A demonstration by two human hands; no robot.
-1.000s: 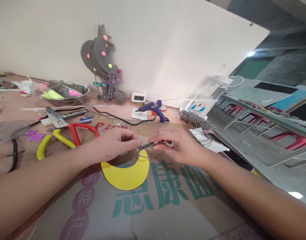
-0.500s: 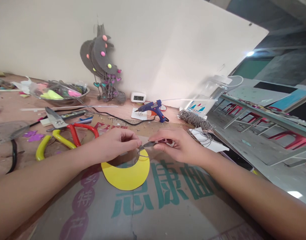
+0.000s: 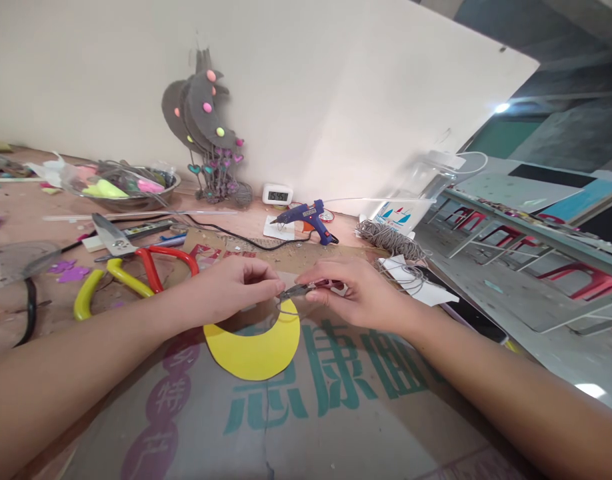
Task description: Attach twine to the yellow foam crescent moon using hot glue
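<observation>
A yellow crescent (image 3: 259,353) lies on the printed cardboard in front of me, its right tip wound with grey cord (image 3: 287,310). My left hand (image 3: 241,287) is closed in a pinch just above that tip, on the end of the cord; the exact grip is partly hidden by the fingers. From the right, my right hand (image 3: 353,290) grips small scissors (image 3: 316,287) with dark red handles. Their grey blades point left and meet the cord beside my left fingertips.
A blue glue gun (image 3: 309,217) stands behind my hands, near a small clock (image 3: 277,195). Left are big scissors (image 3: 149,260) and a metal bowl (image 3: 161,193) of craft bits. Grey crescents (image 3: 196,113) hang on the wall. A cord bundle (image 3: 391,239) and phone (image 3: 466,310) lie right.
Both hands keep almost the same place at the crescent's tip. The small scissors have turned slightly in my right hand.
</observation>
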